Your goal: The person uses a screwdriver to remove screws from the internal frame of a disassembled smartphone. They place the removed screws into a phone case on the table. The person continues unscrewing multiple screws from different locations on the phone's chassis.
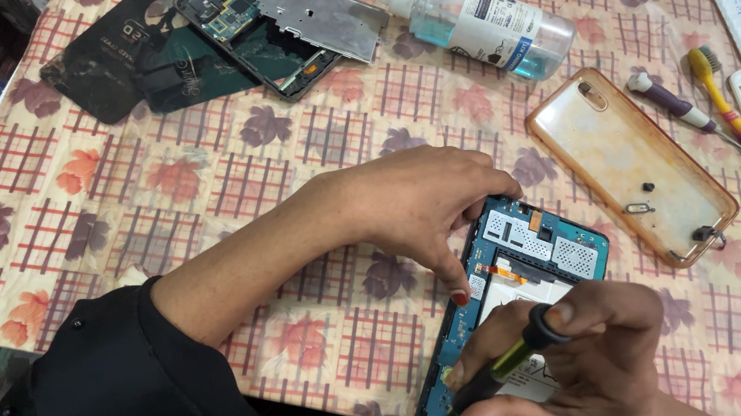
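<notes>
Covered by a checked, leaf-patterned tablecloth (202, 186), the table carries an opened tablet (531, 258) with its back removed, lying at the near edge with its long axis running away from the person, the blue circuit board facing up. The left hand (414, 204) is rested on the tablet's far left corner, fingers loosely curled, the thumb pressed down against the left rim; nothing is gripped by it. The right hand (583, 369) is closed around a screwdriver (507, 364) with a green-and-black handle, pinched between thumb and fingertips, its tip pointed down and left onto the tablet's near left part. Beyond the tablet, to its right, an orange-tinted clear phone case (629, 161) is laid diagonally. Farther back a clear liquid bottle (481, 18) is lying on its side, and far left of it a second dismantled device (256, 26) is seen.
</notes>
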